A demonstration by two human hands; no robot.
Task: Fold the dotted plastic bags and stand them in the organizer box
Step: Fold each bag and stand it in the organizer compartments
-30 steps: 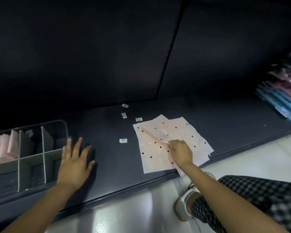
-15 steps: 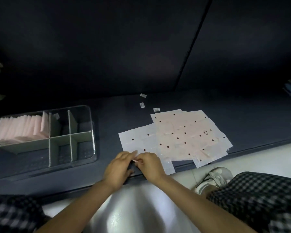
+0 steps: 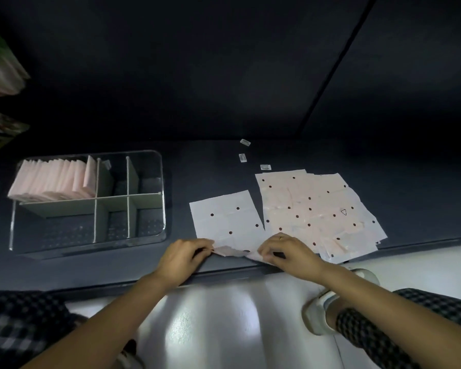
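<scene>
Dotted bag lies flat on the surface; I see my left hand and right hand pinching its near edge. My fingers hide that edge's corners, and the folded bags in the organizer box blur together.

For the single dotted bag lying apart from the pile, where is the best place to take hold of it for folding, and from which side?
Probably the near edge, at its two corners, coming from the shelf's front. The bag lies flat, so only an edge can be pinched, and this edge is already lifted: the left hand and right hand pinch it, one at each end. The pile sits beside its right edge.
</scene>
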